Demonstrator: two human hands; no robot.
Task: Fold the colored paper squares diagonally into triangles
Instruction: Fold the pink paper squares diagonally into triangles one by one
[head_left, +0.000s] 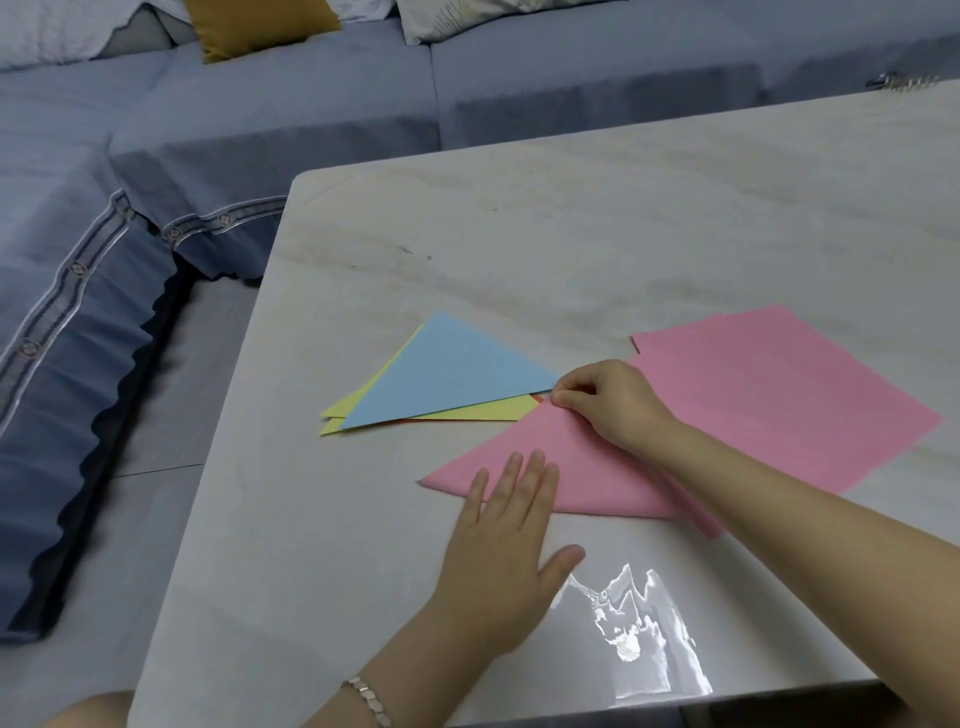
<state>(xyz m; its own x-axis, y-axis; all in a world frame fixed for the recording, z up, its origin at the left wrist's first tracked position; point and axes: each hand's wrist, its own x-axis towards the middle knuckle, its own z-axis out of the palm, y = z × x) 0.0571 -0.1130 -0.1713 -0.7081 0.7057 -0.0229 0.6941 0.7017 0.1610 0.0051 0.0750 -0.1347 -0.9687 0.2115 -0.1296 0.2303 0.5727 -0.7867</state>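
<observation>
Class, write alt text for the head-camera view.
Two hands fold a pink paper into a triangle on a pale table: the right hand pinches its top corner, the left hand presses it flat. Blue and yellow triangles lie beside it.

The table (571, 234) shows a pale, marble-look top with faint grey veining, polished smooth, and its near edge throws back a bright glossy reflection. The pink paper (769, 395) is matt and flat, no sheen at all; same for the blue triangle (447, 374) and the yellow sheet (483, 413) under it, all thin, smooth paper. The sofa (260, 104) wears soft blue-grey cloth, pleated along its skirt. On the left wrist, a bracelet (366, 699) of pale, shiny links.
</observation>
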